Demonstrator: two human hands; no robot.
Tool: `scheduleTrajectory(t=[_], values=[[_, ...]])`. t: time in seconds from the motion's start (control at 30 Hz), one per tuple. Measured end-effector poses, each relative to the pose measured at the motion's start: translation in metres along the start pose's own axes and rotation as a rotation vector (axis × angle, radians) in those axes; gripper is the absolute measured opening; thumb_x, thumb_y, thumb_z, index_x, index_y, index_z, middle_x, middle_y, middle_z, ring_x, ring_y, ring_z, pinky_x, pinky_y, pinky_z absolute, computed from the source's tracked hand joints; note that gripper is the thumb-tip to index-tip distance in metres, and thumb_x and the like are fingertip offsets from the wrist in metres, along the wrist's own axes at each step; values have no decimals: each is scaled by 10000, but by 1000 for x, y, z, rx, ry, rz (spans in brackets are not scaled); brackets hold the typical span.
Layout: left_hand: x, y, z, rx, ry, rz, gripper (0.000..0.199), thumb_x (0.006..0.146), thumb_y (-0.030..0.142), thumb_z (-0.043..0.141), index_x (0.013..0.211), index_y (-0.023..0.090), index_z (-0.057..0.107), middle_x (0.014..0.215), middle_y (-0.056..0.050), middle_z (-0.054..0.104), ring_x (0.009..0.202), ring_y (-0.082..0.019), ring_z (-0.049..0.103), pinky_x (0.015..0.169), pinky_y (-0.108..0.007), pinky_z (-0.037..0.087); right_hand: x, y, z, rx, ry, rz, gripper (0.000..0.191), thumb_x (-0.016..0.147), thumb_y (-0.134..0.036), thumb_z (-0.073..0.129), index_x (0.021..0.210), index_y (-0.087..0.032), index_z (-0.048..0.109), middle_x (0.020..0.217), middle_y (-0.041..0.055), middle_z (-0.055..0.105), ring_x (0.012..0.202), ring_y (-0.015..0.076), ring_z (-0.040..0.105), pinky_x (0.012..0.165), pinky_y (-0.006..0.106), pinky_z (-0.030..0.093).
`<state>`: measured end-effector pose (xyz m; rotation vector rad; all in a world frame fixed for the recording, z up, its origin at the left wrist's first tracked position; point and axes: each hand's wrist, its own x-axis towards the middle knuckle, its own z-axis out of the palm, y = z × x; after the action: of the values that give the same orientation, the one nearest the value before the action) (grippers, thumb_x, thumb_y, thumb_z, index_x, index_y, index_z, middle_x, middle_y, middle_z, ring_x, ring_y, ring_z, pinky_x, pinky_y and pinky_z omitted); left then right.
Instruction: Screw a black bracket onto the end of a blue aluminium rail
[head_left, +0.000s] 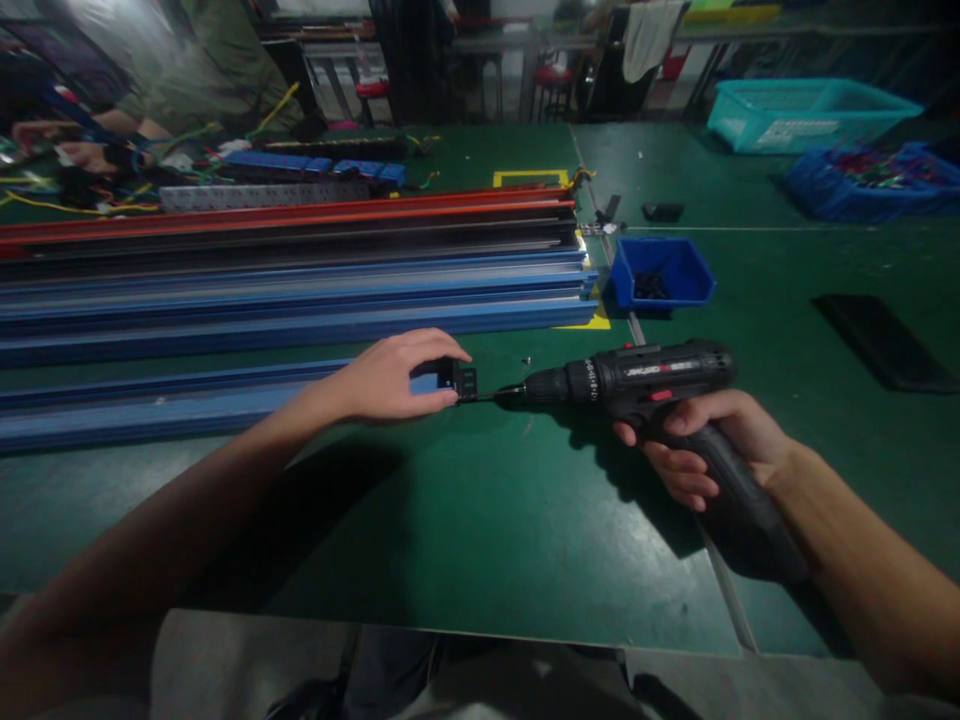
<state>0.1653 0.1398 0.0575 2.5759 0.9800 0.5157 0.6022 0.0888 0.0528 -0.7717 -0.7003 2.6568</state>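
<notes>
My right hand [697, 450] is wrapped round the handle of a black cordless drill [660, 375], which lies level and points left. Its thin bit meets a small black end piece [466, 382] at the right end of a blue channel profile [187, 400]. Thumb and fingers of my left hand [401, 378] pinch that black piece from both sides. A tiny screw [526, 360] lies on the green table just above the drill's tip.
Several blue profiles [300, 320] and red ones [300, 218] lie behind my left hand. A blue bin [675, 300] with dark parts, a black flat object [885, 342] and a teal basket [814, 140] are to the right. Another person's hands [82, 155] work at the far left.
</notes>
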Motion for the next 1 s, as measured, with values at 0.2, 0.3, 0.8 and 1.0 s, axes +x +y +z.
scheduleTrajectory(t=[0.2, 0.3, 0.8, 1.0], values=[[0, 1, 0, -10, -3, -3, 467, 994, 516, 686, 1338, 204, 738, 1337, -117, 755, 1226, -268, 727, 1109, -436, 566, 2, 1, -2, -16, -5, -16, 329, 918, -263, 595, 1182, -83, 673, 639, 10, 653, 481, 159, 613, 570, 329, 636], [1, 2, 0, -7, -19, -23, 468, 993, 518, 684, 1338, 207, 734, 1356, -114, 750, 1244, -271, 722, 1116, -433, 559, 3, 1, -4, -14, -16, -12, 326, 923, -259, 591, 1183, -78, 668, 636, 9, 647, 477, 158, 604, 565, 327, 631], [2, 1, -1, -5, -31, -51, 438, 970, 523, 698, 1268, 206, 751, 1293, -86, 780, 1175, -257, 753, 1060, -401, 575, 7, 4, -9, -14, -29, -4, 360, 957, -310, 570, 1197, -60, 667, 653, 37, 675, 553, 199, 698, 620, 340, 621], [1, -1, -1, -22, -34, -30, 456, 979, 534, 696, 1276, 192, 749, 1281, -94, 774, 1153, -256, 751, 1039, -392, 567, 10, 2, -5, -85, -31, -67, 391, 922, -271, 626, 1195, -4, 713, 884, 169, 811, 848, 287, 842, 851, 401, 662]])
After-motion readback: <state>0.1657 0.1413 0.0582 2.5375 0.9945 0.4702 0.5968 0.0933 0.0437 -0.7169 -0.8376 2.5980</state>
